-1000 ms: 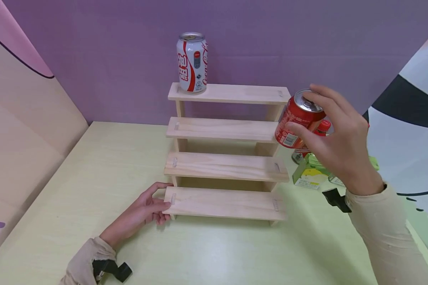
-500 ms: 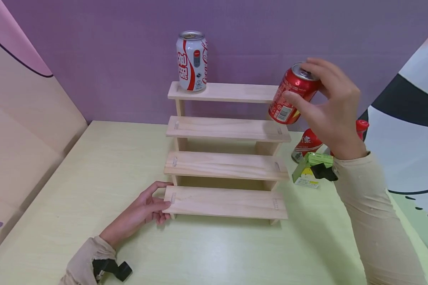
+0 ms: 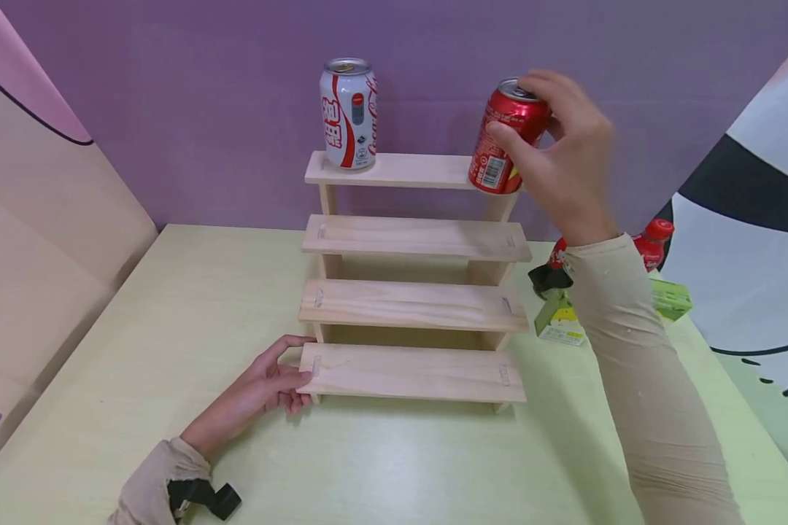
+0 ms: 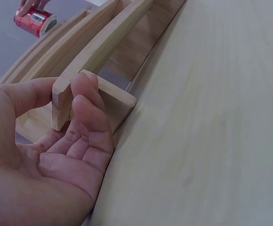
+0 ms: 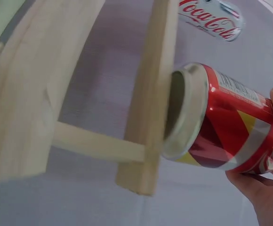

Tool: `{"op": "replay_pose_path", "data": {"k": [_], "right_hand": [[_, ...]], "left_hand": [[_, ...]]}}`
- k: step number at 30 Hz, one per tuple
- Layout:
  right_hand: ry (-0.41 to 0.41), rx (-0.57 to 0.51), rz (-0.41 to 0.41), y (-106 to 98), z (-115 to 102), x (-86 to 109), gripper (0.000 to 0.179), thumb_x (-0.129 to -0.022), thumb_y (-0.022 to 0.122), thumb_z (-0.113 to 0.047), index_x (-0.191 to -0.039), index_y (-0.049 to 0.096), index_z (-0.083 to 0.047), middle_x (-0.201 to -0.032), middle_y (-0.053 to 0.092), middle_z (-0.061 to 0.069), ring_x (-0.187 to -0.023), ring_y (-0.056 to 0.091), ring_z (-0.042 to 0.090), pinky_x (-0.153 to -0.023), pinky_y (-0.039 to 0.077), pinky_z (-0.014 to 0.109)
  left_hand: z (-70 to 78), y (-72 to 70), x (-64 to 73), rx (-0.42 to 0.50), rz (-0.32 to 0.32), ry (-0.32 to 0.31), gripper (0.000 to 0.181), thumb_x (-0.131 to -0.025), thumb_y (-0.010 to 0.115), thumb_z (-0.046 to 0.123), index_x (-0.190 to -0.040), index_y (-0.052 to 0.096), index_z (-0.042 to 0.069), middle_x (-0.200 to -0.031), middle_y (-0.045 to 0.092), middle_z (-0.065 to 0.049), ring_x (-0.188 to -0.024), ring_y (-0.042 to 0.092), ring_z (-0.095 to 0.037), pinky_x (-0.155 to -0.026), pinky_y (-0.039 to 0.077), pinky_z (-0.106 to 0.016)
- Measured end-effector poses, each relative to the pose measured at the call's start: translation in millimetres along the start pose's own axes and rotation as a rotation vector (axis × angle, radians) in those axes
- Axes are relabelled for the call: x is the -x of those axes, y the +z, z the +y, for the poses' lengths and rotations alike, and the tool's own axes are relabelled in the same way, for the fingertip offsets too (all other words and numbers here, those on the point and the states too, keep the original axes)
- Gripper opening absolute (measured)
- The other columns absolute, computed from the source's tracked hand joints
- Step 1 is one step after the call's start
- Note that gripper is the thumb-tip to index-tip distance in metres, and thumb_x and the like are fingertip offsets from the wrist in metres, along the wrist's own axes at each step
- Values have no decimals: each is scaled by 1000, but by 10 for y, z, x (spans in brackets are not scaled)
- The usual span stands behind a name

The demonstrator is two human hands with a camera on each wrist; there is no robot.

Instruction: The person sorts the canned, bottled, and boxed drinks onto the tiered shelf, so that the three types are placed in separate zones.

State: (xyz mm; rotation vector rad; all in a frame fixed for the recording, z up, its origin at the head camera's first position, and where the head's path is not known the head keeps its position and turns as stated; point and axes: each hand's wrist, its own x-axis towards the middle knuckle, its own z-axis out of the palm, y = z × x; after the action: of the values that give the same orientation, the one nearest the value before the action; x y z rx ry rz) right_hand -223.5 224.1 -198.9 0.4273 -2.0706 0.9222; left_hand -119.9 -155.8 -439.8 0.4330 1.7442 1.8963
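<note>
My right hand (image 3: 568, 157) grips a red soda can (image 3: 502, 142) near its top, thumb on the front side. The can is slightly tilted, its base right at the right end of the top step of a wooden stepped shelf (image 3: 414, 235). In the right wrist view the can's silver base (image 5: 188, 110) lies close to that board's edge. A white Coca-Cola can (image 3: 349, 117) stands upright on the top step's left end. My left hand (image 3: 263, 390) pinches the left end of the lowest step, thumb on one side and curled fingers on the other, as the left wrist view shows.
Right of the shelf, partly behind my right sleeve, are a green and yellow carton (image 3: 560, 321), another green box (image 3: 671, 297) and a red-capped bottle (image 3: 653, 244). A purple backdrop (image 3: 236, 109) rises behind the pale table (image 3: 105, 379).
My right hand has carried the red can up and to the left, from beside the shelf to the top step's right end. The left hand keeps its hold on the lowest step.
</note>
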Motion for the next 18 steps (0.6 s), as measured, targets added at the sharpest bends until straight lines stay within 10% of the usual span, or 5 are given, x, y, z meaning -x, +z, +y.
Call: {"op": "replay_pose_path", "data": {"k": [18], "right_hand": [[34, -31, -4, 285, 197, -170, 48, -92, 72, -32, -135, 58, -13, -138, 55, -5, -120, 53, 8, -100, 47, 24]], "left_hand": [[5, -4, -6, -6, 2, -4, 54, -100, 59, 15, -147, 32, 13, -83, 67, -16, -68, 62, -18, -63, 53, -26]]}}
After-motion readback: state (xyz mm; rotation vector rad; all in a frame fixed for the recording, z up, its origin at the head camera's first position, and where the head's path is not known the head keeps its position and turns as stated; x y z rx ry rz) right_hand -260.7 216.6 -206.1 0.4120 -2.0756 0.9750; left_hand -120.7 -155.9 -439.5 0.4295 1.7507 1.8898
